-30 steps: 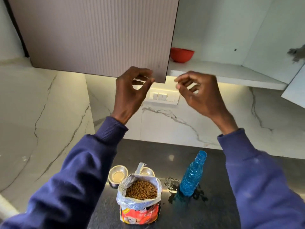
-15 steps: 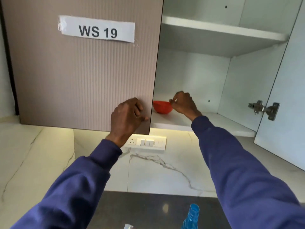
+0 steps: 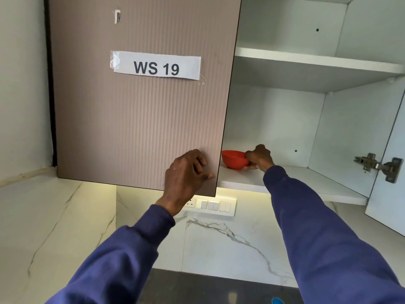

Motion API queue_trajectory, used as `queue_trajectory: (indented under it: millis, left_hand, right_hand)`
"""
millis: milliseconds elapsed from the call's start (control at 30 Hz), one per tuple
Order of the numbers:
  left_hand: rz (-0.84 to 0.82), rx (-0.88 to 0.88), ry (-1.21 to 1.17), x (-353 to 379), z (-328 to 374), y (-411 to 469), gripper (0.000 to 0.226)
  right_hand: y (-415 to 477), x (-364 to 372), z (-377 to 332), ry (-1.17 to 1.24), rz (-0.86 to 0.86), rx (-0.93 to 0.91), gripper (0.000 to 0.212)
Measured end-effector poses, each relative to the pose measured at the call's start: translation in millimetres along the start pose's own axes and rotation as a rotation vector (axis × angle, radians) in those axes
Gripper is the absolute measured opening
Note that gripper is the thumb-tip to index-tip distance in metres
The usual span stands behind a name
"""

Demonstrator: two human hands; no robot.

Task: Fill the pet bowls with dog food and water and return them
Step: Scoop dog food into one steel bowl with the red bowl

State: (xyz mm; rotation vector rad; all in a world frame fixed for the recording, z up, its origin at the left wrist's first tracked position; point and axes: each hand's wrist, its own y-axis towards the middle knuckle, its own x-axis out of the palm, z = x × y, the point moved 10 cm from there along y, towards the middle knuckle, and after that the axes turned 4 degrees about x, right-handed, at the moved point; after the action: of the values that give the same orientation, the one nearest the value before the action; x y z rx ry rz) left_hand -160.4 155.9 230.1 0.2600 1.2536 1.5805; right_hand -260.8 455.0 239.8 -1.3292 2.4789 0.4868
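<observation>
The red bowl [image 3: 232, 160] is held at its right rim by the right hand [image 3: 260, 157]. The thumb is hooked over the rim and the fingers [image 3: 252, 167] are curled beneath, closed narrowly on the bowl's wall. The bowl is seen at the left of the cabinet opening, on or just above the lower shelf [image 3: 289, 178]; whether it touches the shelf cannot be told.

Just left of those fingers, past the bowl, the free edge of the closed door [image 3: 135, 128] is found. The left hand [image 3: 186, 172] is laid against the lower corner of that door, its fingers bent and close together on the ribbed face and the thumb stretched toward the edge. Whether the edge is gripped cannot be told.

Well above the left fingers a paper label [image 3: 156, 67] reading "WS 19" is taped. Just below them a switch panel [image 3: 211, 205] is set in the marble wall. Well to the right of the right fingers the open door [image 3: 392, 194] is hung on a metal hinge [image 3: 377, 165], and above them an upper shelf [image 3: 306, 61] is fixed. Both arms are covered by blue sleeves [image 3: 317, 238].
</observation>
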Motion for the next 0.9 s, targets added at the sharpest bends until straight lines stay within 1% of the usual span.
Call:
queue_trajectory:
  millis: [133, 233, 300, 433, 533, 600, 667, 700, 767, 867, 900]
  left_hand:
    - [-0.009, -0.090, -0.148, -0.3, -14.7, -11.4, 0.026]
    - [-0.038, -0.159, -0.256, 1.1, -28.7, -30.4, 0.012]
    - [-0.075, -0.221, -0.302, 3.7, -41.8, -47.3, 0.007]
    - [-0.155, -0.335, -0.298, 7.6, -67.1, -82.9, 0.007]
    - [-0.260, -0.346, -0.255, 13.7, -78.3, -116.3, 0.007]
    - [-0.339, -0.372, -0.206, 20.4, -92.1, -148.3, 0.010]
    - [-0.435, -0.408, -0.175, 30.3, -109.3, -191.8, 0.010]
    - [-0.497, -0.429, -0.160, 36.5, -117.6, -217.0, 0.012]
    - [-0.615, -0.485, -0.127, 49.6, -133.4, -266.0, 0.015]
    - [-0.752, -0.540, -0.037, 63.5, -146.4, -325.6, 0.012]
    - [-0.795, -0.546, 0.000, 67.8, -148.3, -341.5, 0.011]
  right_hand:
    - [-17.1, -21.7, -3.3, 0.018, -0.018, -0.062, 0.028]
    - [-41.2, -43.4, 1.6, -0.003, 0.006, -0.080, 0.017]
    - [-63.4, -57.4, 8.3, 0.030, 0.050, -0.105, 0.016]
    - [-114.3, -80.3, 11.7, 0.112, 0.124, -0.230, 0.020]
    - [-149.8, -73.0, 26.1, 0.124, 0.033, -0.240, 0.018]
    - [-172.6, -52.8, 49.0, 0.114, -0.076, -0.188, 0.013]
    - [-192.0, -24.2, 85.4, 0.127, -0.187, -0.101, 0.015]
    - [-200.9, -7.1, 108.3, 0.130, -0.234, -0.038, 0.016]
    - [-219.3, 30.2, 160.3, 0.119, -0.327, 0.112, 0.010]
    - [-251.5, 81.9, 236.5, 0.117, -0.478, 0.306, 0.020]
    - [-263.1, 97.9, 256.9, 0.098, -0.532, 0.342, 0.019]
